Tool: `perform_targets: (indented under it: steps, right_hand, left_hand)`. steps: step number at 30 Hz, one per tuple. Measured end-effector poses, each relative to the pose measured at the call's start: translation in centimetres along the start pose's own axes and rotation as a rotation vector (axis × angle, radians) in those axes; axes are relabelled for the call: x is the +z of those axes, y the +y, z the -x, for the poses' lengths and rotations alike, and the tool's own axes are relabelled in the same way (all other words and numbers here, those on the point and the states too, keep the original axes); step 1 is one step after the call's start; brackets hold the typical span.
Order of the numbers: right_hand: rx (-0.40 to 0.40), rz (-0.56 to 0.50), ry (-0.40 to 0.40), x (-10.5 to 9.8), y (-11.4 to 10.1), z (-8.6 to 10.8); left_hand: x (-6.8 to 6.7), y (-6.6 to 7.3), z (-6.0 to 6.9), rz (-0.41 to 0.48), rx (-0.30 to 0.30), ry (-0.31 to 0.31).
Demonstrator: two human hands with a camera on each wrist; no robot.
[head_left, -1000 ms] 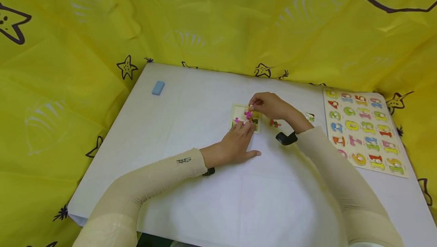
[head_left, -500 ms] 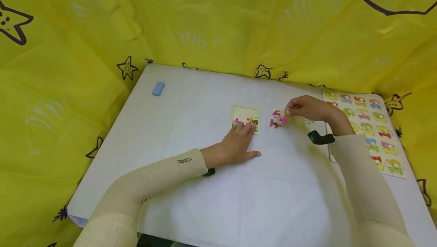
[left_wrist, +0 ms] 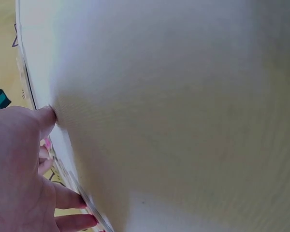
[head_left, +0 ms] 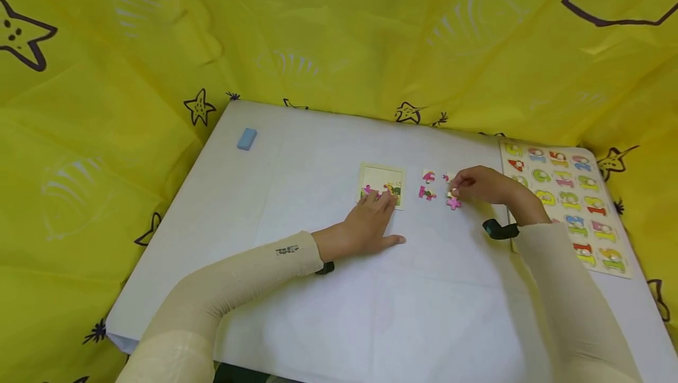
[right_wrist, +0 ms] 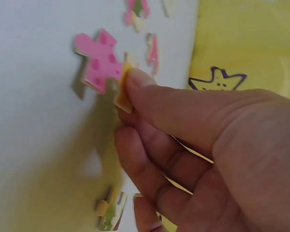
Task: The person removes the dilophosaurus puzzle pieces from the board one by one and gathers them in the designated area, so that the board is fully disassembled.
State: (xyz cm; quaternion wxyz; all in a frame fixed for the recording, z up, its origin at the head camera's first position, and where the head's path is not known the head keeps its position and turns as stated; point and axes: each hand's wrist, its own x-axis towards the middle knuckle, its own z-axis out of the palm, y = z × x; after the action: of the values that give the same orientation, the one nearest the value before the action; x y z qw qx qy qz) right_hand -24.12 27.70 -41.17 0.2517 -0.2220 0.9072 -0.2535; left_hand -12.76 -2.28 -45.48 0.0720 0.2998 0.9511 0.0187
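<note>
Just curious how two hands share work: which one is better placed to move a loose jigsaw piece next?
Probably the right hand: it pinches a pink-and-yellow jigsaw piece, with other loose pieces close by. The left hand rests on the puzzle tray, apart from those pieces.

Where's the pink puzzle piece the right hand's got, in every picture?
Head: pink puzzle piece, right of centre, pinched by the right hand.
Left wrist: can't tell; just a pink speck at left.
Right wrist: pink puzzle piece, upper left.
Shared landmark: the yellow star-print backdrop.
</note>
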Motion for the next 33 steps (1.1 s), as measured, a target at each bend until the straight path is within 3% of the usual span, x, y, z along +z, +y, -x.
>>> perform_targets:
  steps: [6, 20, 28, 33]
  right_hand:
    - [0.044, 0.055, 0.069, 1.1, -0.4, 0.2]
    - [0.056, 0.140, 0.126, 1.7, -1.7, 0.4]
    - [0.035, 0.159, 0.147, 1.7, -3.8, -0.7]
    - [0.016, 0.143, 0.140, 3.1, -5.6, -2.2]
  left_hand:
    - [0.1, 0.0, 0.0, -0.011, 0.000, 0.010]
    - [-0.1, 0.2, 0.1, -0.005, -0.010, 0.020]
    - [0.0, 0.1, 0.1, -0.014, 0.003, 0.033]
    - [0.0, 0.1, 0.1, -0.025, 0.010, 0.054]
